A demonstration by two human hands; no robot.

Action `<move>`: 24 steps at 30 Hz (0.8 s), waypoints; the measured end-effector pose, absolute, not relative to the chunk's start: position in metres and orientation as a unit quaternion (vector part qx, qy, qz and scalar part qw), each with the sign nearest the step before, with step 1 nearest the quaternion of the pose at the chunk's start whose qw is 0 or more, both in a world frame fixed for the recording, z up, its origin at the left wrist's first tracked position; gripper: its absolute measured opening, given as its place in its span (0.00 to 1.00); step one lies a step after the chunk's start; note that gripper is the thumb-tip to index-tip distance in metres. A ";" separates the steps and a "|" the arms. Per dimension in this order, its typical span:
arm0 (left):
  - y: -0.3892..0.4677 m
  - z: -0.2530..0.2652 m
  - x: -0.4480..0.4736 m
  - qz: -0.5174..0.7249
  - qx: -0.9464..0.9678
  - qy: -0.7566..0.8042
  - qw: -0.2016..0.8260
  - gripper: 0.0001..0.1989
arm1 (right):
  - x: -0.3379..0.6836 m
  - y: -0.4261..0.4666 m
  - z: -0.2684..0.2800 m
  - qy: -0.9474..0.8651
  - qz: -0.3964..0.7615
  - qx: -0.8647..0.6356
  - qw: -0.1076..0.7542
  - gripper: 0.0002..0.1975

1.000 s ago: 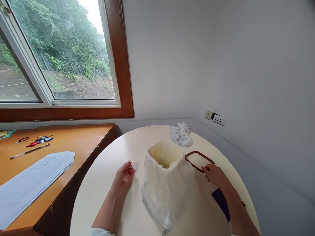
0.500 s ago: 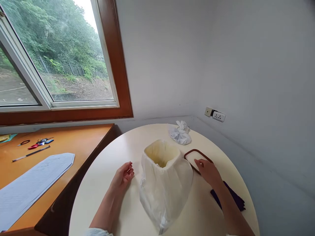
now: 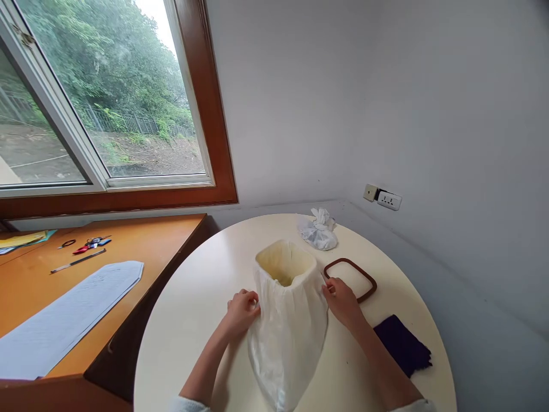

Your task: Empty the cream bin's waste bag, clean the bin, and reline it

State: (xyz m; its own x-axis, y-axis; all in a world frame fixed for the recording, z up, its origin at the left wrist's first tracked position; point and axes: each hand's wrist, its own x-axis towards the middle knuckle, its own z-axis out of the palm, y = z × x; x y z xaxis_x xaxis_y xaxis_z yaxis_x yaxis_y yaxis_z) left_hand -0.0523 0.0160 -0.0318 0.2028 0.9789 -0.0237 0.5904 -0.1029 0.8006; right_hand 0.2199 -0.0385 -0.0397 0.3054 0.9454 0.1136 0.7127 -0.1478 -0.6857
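Note:
In the middle of the round table a bin (image 3: 277, 264) with a pale yellow inside stands upright, its mouth facing up. A translucent white plastic bag (image 3: 288, 335) is drawn over its rim and hangs down the outside, its closed end spread toward me. My left hand (image 3: 243, 312) is at the bag's left side, fingers curled and pinched on the plastic. On the opposite side my right hand (image 3: 342, 298) pinches the bag just below the rim. Right beside that hand lies a brown frame-shaped ring (image 3: 368, 294) with rounded corners.
A knotted white plastic bag (image 3: 318, 230) sits at the table's far edge. Dark purple cloth (image 3: 403, 345) lies by my right forearm. On the wooden desk (image 3: 167, 237) at left are papers (image 3: 81, 315), a pen (image 3: 79, 261) and keys (image 3: 93, 244). Walls and a window stand behind.
My left hand has moved right and closed on the bag's side. My right hand has left the brown ring and come to the bag's right side. The bag hangs narrower, drawn in at the sides.

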 end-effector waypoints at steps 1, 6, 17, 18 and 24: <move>0.015 -0.033 -0.052 0.281 0.686 0.564 0.363 0.03 | 0.219 -0.038 -0.039 -0.556 0.187 -0.730 0.352 0.10; 0.018 -0.036 -0.055 0.360 0.619 0.542 0.441 0.08 | 0.219 -0.038 -0.038 -0.463 0.284 -0.667 0.510 0.12; 0.023 -0.026 -0.069 0.466 0.412 0.417 0.663 0.10 | 0.222 -0.034 -0.033 -0.303 0.485 -0.482 0.664 0.12; 0.023 -0.024 -0.069 0.473 0.400 0.406 0.672 0.10 | 0.223 -0.035 -0.031 -0.284 0.504 -0.465 0.670 0.11; 0.026 -0.014 -0.078 0.515 0.354 0.357 0.694 0.09 | 0.228 -0.038 -0.024 -0.248 0.535 -0.404 0.700 0.09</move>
